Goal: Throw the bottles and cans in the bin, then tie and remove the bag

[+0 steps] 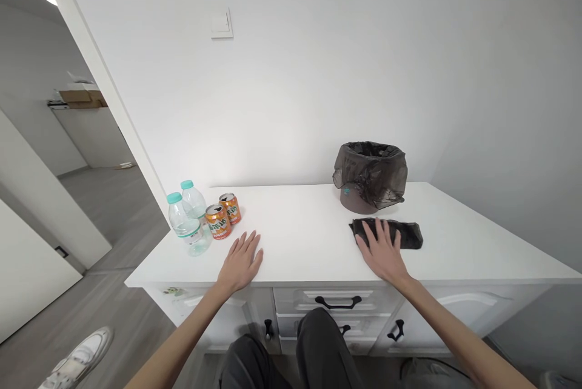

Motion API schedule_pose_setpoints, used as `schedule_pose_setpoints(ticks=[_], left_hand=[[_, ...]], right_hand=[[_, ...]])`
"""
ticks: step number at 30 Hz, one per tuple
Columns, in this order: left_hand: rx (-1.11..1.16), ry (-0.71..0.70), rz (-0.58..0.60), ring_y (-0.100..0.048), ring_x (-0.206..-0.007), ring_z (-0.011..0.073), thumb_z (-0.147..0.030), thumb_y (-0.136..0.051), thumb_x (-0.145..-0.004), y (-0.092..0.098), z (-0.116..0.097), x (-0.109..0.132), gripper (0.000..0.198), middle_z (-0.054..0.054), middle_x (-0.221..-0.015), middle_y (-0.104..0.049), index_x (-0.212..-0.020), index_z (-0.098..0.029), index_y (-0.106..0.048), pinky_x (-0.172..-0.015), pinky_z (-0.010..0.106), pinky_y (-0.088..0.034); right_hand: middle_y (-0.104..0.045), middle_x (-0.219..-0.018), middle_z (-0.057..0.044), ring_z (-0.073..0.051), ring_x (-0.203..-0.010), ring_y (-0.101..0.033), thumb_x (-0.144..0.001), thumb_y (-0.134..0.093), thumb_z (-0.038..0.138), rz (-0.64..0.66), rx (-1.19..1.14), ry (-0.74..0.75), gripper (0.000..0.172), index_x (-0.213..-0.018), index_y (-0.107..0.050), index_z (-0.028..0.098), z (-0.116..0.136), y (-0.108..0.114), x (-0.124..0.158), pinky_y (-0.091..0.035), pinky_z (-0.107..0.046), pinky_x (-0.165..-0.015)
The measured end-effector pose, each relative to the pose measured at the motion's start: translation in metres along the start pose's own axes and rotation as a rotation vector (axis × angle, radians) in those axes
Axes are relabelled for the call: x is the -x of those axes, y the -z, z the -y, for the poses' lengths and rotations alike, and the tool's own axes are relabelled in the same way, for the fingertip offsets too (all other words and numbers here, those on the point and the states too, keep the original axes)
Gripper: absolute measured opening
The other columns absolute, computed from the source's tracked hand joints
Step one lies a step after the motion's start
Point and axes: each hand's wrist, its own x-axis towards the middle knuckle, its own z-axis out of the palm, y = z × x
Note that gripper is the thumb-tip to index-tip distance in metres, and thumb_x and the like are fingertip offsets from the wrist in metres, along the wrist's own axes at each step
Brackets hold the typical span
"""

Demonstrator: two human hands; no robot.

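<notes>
The left hand (pixel 240 260) lies flat on the white surface (pixel 295 243), fingers a little apart, nothing in its grasp. The right hand (pixel 382 252) is spread wide, palm down on one black bundle (pixel 411 236), probably folded plastic, though the hand covers part of it. Just behind the bundle stands one bin (pixel 357 200), a dark liner (pixel 386 174) draped over its rim. Near the left hand are two cans (pixel 219 223), the front one partly hiding the other; beside them, two bottles (pixel 187 230) with green caps overlap in the same way. The cans stand between the left hand and the rear bottle. Below, four black handles (pixel 337 303) show, one partly behind a knee (pixel 318 331).
</notes>
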Motion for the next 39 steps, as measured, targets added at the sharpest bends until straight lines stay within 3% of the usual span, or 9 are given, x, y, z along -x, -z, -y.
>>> schedule_pose_setpoints(ticks=[4,8,15,39], left_hand=[[-0.027,-0.006,0.005,-0.033,-0.157,0.0328,-0.05,-0.035,-0.106,0.001,-0.001,0.0,0.06,0.007,-0.167,-0.042,-0.157,-0.02,-0.048,-0.127,0.054,-0.031],[-0.051,0.002,0.028,-0.032,-0.158,0.0326,-0.049,-0.034,-0.107,0.004,-0.003,0.0,0.061,0.007,-0.167,-0.04,-0.157,-0.018,-0.048,-0.128,0.054,-0.031],[-0.055,-0.003,0.016,-0.033,-0.157,0.0331,-0.049,-0.035,-0.106,0.005,-0.003,0.0,0.061,0.007,-0.166,-0.041,-0.157,-0.018,-0.049,-0.127,0.054,-0.033],[-0.048,0.012,0.026,-0.032,-0.158,0.0324,-0.049,-0.034,-0.107,0.005,-0.005,0.001,0.062,0.007,-0.167,-0.04,-0.157,-0.018,-0.048,-0.128,0.053,-0.031]], right_hand=[[-0.017,-0.176,-0.009,-0.036,-0.163,-0.009,-0.108,-0.024,0.054,-0.036,-0.079,0.299,0.066,-0.166,-0.031,0.023,0.02,-0.005,0.009,-0.009,-0.067,-0.128],[-0.021,-0.175,-0.008,-0.027,-0.163,-0.014,-0.111,-0.021,0.052,0.056,-0.185,0.523,0.064,-0.166,-0.033,0.021,0.045,-0.001,0.013,-0.017,-0.055,-0.132],[-0.027,-0.172,-0.01,-0.023,-0.161,-0.021,-0.11,-0.02,0.06,0.212,-0.201,0.482,0.072,-0.163,-0.038,0.015,0.058,0.01,0.016,-0.019,-0.046,-0.133],[-0.031,-0.17,-0.008,-0.023,-0.16,-0.026,-0.11,-0.024,0.057,0.206,-0.19,0.48,0.068,-0.161,-0.043,0.017,0.058,0.012,0.017,-0.023,-0.047,-0.133]])
